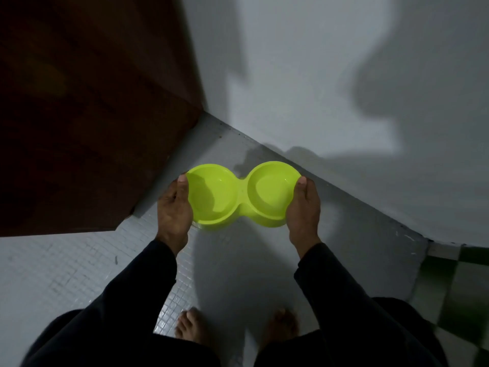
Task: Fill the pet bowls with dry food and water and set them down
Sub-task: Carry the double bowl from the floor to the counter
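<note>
Your left hand (173,210) grips the left end of the lime-green plastic double pet bowl (242,196), thumb lying along the rim and fingers curled under the outer wall. Your right hand (304,207) grips the right end in the same way, thumb on the rim. The double pet bowl is held level between both hands, above the floor and in front of your body. Both round compartments face up; neither shows dry food, and whether either holds water cannot be told in the dim light. Dark long sleeves (333,282) cover both forearms to the wrist. Below the bowl lies a grey floor of small square tiles (79,266), with your two bare feet (190,327) at the lower edge. A dark brown wooden panel (92,115) stands to the left. A pale grey wall (304,75) meets the floor just behind the bowl. Green and pale checked tiles (455,295) show at the right.
</note>
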Available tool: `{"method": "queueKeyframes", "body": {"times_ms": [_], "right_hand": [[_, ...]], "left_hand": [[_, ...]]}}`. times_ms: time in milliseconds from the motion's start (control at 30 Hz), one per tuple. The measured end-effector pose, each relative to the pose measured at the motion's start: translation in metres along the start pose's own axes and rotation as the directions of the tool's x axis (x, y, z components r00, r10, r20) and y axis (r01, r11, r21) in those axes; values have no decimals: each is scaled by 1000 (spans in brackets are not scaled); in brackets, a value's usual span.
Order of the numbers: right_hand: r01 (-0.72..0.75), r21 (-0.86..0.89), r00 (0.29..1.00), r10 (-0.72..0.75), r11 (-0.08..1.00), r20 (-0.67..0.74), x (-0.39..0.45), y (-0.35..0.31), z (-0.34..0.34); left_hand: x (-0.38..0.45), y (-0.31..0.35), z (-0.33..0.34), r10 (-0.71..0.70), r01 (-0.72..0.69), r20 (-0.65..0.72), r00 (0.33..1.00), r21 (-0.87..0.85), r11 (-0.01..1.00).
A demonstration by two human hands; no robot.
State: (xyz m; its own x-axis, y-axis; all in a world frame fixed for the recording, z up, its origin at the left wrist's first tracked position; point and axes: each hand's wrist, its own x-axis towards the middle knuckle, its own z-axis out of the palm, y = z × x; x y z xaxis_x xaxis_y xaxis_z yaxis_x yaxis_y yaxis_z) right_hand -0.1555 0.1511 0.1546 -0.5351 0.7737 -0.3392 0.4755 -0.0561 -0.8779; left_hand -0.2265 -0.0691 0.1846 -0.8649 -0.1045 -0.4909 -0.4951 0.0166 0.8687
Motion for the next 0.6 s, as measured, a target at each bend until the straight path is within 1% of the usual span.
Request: {"method": "queueKeyframes", "body": {"times_ms": [167, 333, 600], "right_hand": [[-12, 2, 1000, 12, 1000, -14, -39, -81, -45], [21, -10, 999, -21, 1000, -33, -82, -168, -87], [27, 8, 998, -27, 1000, -55, -146, -314, -152]], "left_hand": [[-58, 81, -1, -28, 29, -17, 999, 23, 999], [-119, 168, -12, -18, 18, 3, 1000, 64, 998], [-211, 312, -20, -23, 25, -22, 999, 93, 995]]}}
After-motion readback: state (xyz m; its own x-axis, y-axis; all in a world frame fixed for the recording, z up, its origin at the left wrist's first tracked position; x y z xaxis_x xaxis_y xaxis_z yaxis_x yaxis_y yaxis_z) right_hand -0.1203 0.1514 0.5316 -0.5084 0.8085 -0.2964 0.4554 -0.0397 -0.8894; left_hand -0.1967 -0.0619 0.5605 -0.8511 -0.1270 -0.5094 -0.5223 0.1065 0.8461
